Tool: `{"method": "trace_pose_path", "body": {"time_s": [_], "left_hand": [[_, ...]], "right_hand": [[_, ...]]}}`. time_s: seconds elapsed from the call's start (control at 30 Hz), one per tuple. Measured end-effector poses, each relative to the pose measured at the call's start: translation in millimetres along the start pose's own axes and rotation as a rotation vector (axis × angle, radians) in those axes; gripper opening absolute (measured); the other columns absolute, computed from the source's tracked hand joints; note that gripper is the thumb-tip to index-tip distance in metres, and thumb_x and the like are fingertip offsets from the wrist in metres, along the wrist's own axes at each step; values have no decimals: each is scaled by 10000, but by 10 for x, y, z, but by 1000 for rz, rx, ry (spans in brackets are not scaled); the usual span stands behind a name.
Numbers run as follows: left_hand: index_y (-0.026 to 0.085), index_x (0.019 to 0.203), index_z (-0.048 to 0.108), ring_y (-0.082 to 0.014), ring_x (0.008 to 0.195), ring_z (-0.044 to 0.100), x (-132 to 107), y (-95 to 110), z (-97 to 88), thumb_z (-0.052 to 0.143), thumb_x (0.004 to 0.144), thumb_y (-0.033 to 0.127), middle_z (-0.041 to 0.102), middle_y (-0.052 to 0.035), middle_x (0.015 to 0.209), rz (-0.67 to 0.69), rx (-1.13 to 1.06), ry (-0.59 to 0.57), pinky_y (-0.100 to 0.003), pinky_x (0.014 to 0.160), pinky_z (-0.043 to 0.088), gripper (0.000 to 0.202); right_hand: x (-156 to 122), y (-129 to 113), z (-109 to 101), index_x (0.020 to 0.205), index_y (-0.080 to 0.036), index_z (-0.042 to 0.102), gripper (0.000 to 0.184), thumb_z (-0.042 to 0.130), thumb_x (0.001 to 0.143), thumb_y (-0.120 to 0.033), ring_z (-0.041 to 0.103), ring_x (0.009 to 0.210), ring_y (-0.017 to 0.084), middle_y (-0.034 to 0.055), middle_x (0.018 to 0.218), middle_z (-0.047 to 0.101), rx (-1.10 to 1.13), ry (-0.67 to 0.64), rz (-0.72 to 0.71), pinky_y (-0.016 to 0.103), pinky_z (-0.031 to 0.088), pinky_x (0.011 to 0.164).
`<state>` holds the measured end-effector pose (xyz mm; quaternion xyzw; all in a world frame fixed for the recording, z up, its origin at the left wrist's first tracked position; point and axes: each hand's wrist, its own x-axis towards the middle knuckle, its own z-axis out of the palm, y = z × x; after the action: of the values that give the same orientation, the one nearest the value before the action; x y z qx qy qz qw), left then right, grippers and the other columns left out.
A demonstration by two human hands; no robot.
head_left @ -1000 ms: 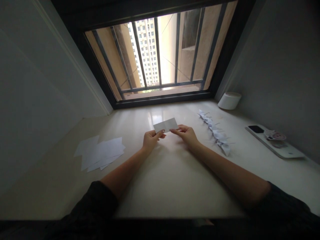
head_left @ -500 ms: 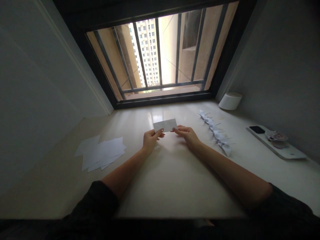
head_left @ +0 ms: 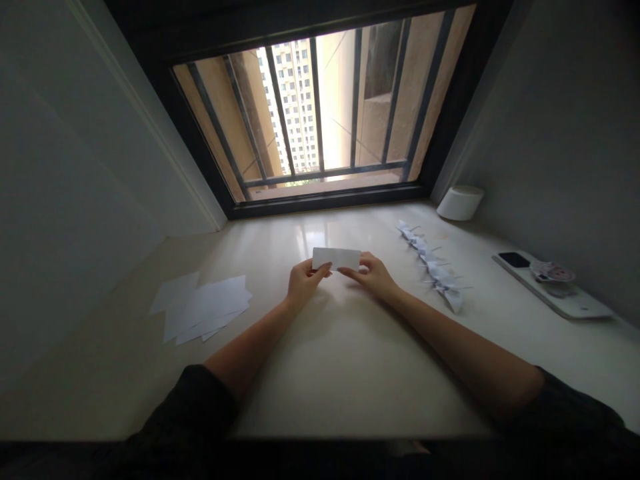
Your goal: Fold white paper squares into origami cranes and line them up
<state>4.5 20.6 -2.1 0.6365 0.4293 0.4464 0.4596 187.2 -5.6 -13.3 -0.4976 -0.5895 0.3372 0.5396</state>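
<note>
A small white rectangle of paper [head_left: 336, 258] is held up just above the pale tabletop, its long side running left to right. My left hand [head_left: 304, 279] pinches its lower left part, thumb on the near face. On the right end, my right hand [head_left: 376, 275] grips it with the thumb stretched along the lower edge. The fingers behind the paper are mostly hidden. To the left lie several loose white paper sheets [head_left: 207, 303], overlapping. Right of my right hand runs a row of small folded paper pieces [head_left: 431, 265] with thin pointed ends.
A phone [head_left: 555, 287] with a round grip on its back lies at the right. Near the right wall stands a white rounded object [head_left: 461, 203]. The barred window [head_left: 320, 193] closes off the far side, with walls on both sides.
The paper has moved slightly right and nearer and now sits level rather than tilted. My right thumb has slid inward along its lower edge.
</note>
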Motion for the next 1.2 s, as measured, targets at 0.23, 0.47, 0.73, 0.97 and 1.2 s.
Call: {"method": "trace_pose_path", "body": {"time_s": [0.23,0.47,0.73,0.97,1.2], "left_hand": [[141,882,689,-200,735,667,34,-26,6,707,657,471,722,-86,782,-44,-93,-46,-281,637,476,400],[149,761,724,-219,742,673,41,-66,34,726,618,464,731,-89,780,-52,-117,-84,-331,709,498,346],[151,713,713,-170,669,635,39,-32,1,698,656,462,724,-81,751,-66,-47,12,-273,602,435,317],[162,723,683,-162,700,622,38,-25,-27,656,688,482,711,-68,762,-41,-50,44,-259,599,420,324],[164,674,663,-159,688,613,39,1,-28,656,692,478,702,-62,728,-45,-70,21,-263,610,407,315]], "right_hand": [[-30,-35,21,753,-268,741,239,687,693,-493,596,886,248,34,872,707,-62,51,-50,425,434,862],[-34,-5,63,727,-273,736,241,678,696,-505,588,892,246,32,828,711,-59,43,-83,401,429,843],[2,8,53,741,-271,741,231,674,704,-489,580,900,248,44,839,710,-102,58,-87,396,423,834],[28,60,-20,722,-255,738,257,678,688,-503,578,903,252,40,832,709,-138,98,-51,393,415,833],[68,115,-50,705,-211,734,337,648,695,-537,597,797,225,33,755,703,-119,136,2,330,432,709]]}}
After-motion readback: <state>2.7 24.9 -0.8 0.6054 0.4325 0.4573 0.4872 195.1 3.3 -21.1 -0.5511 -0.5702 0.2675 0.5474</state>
